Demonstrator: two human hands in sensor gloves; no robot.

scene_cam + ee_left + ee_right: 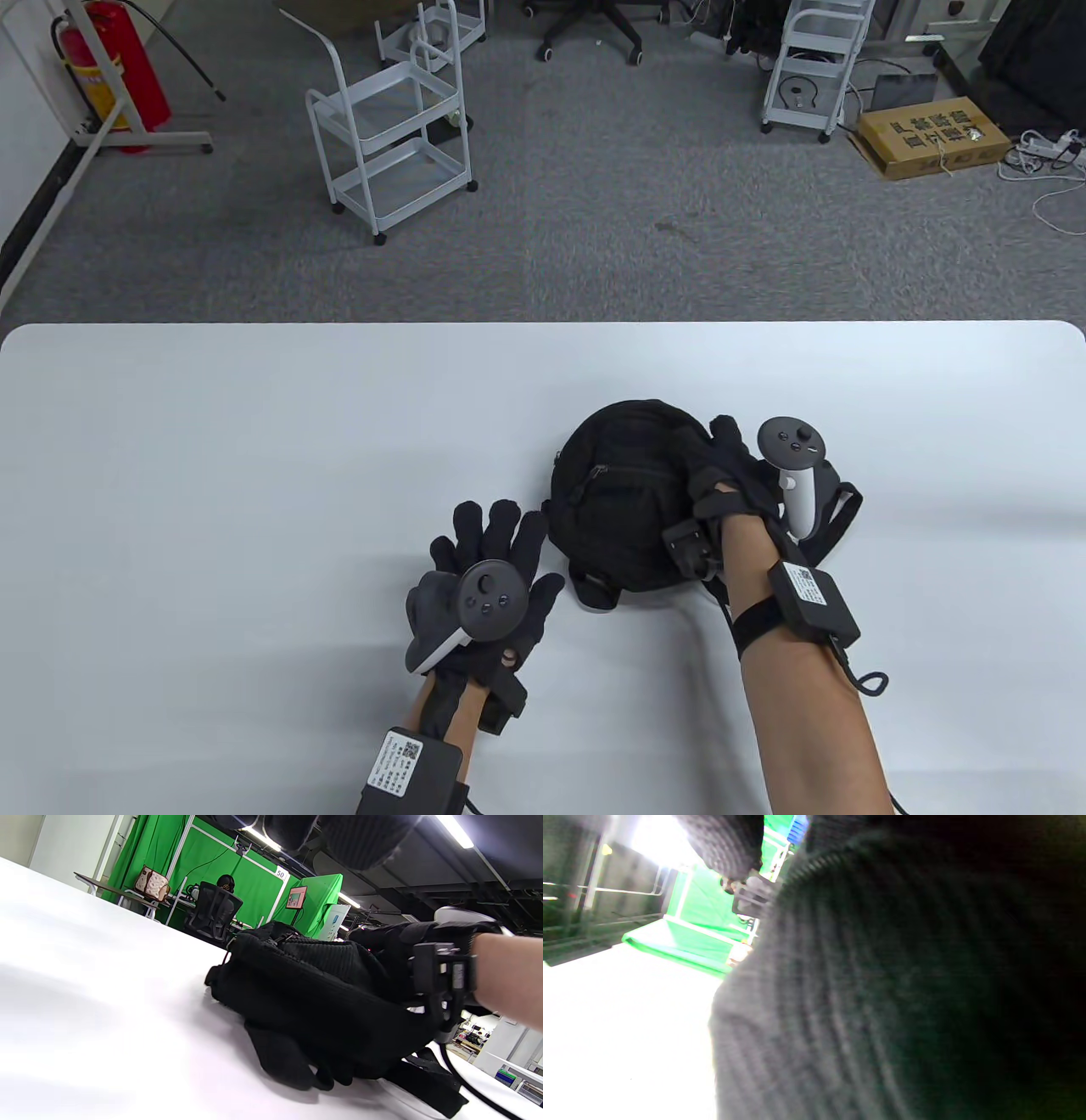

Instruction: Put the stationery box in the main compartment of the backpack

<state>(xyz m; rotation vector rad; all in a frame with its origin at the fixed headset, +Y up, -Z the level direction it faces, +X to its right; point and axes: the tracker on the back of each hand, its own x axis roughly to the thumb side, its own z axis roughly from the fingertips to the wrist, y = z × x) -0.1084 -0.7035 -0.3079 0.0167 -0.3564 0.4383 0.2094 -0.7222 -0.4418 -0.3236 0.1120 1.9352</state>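
Note:
A black backpack (619, 501) lies on the white table (254, 441), its zippers closed as far as I can see. No stationery box shows in any view. My right hand (730, 475) rests on the backpack's right side with its fingers stretched over the fabric; it also shows in the left wrist view (394, 946). My left hand (496, 543) lies flat and empty on the table, fingers spread, just left of the backpack. The right wrist view is filled by blurred backpack fabric (882, 984).
A backpack strap (840, 518) trails out to the right under my right wrist. Beyond the table's far edge are white trolleys (390, 127), a cardboard box (933, 136) and a fire extinguisher (110, 68) on grey carpet.

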